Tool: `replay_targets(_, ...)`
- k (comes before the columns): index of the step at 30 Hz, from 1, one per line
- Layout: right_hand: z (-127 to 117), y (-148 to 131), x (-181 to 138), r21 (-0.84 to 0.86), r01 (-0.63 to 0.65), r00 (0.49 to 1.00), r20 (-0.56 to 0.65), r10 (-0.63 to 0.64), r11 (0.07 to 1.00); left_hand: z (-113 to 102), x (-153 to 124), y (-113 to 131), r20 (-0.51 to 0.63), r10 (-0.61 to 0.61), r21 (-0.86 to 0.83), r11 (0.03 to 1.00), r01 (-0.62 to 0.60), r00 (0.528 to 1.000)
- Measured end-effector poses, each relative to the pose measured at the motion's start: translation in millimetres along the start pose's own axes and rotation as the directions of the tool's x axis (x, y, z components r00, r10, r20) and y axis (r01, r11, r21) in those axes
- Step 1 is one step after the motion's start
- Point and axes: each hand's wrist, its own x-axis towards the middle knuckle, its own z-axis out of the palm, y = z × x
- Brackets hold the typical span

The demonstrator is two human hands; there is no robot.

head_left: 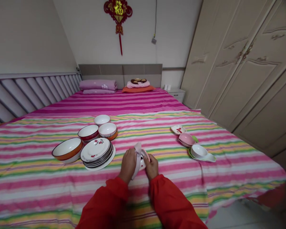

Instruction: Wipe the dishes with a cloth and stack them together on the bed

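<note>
1. The left hand point(128, 163) is gripping a pale pink cloth point(138, 151) against a pink-rimmed dish point(143, 162) (red-dotted).
2. The right hand point(152, 166) is pinching its edge.
3. The dish is lying at three o'clock from a flower-topped plate stack point(97, 151).

A small white patterned dish point(142, 163) looks like smooth ceramic; the round, flower-printed white plates point(95, 150) look glazed and glossy. The pale pink cloth point(138, 149) appears soft and matt, the multicoloured striped bedsheet point(178, 186) matt woven fabric.
</note>
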Motion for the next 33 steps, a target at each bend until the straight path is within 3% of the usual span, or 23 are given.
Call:
replay_targets(6,1.0,2.8,-2.6,0.044,-0.097,0.994,-0.046,0.099,0.994,11.9,-26.3,7.6,-0.083,-0.307,-0.259,0.925,0.277,0.948)
replay_targets(9,1.1,2.5,-3.5,0.085,-0.181,0.978,-0.092,0.189,0.98,19.1,-29.6,18.4,-0.061,-0.323,-0.264,0.917,0.297,0.944)
replay_targets(11,1.4,0.9,-3.5,0.102,-0.168,0.979,-0.099,0.178,0.981,20.0,-26.4,18.4,-0.038,-0.328,-0.234,0.921,0.311,0.944)
replay_targets(14,3.0,-2.6,-3.3,0.08,-0.116,0.993,-0.005,0.116,0.99,10.8,-16.2,4.6,-0.024,-0.349,-0.195,0.921,0.338,0.937)
replay_targets(16,4.8,-4.2,-3.3,0.038,-0.065,0.997,0.04,0.064,0.997,-1.3,-8.4,-7.9,-0.025,-0.307,-0.18,0.937,0.298,0.951)
replay_targets(19,7.0,-4.3,-3.7,0.049,-0.011,1.0,0.017,0.01,0.999,-19.7,0.9,-17.8,-0.016,-0.115,-0.063,0.992,0.113,0.993)
replay_targets(22,6.7,-2.3,-4.0,0.103,-0.058,0.998,0.011,0.057,0.993,-27.5,6.5,-12.4,0.035,0.077,0.054,0.995,-0.079,0.996)
replay_targets(24,5.1,-0.8,-3.7,0.109,-0.104,0.995,0.016,0.103,0.989,-24.7,7.6,-5.3,0.051,0.113,0.066,0.991,-0.117,0.992)
replay_targets(29,1.7,1.1,-1.9,0.134,-0.168,0.986,0.008,0.168,0.977,-2.0,-2.4,0.6,-0.062,-0.052,-0.137,0.99,0.043,0.997)
replay_targets(33,1.8,1.5,-1.9,0.139,-0.18,0.983,-0.006,0.182,0.974,14.8,-18.3,1.5,-0.168,-0.267,-0.302,0.93,0.208,0.949)
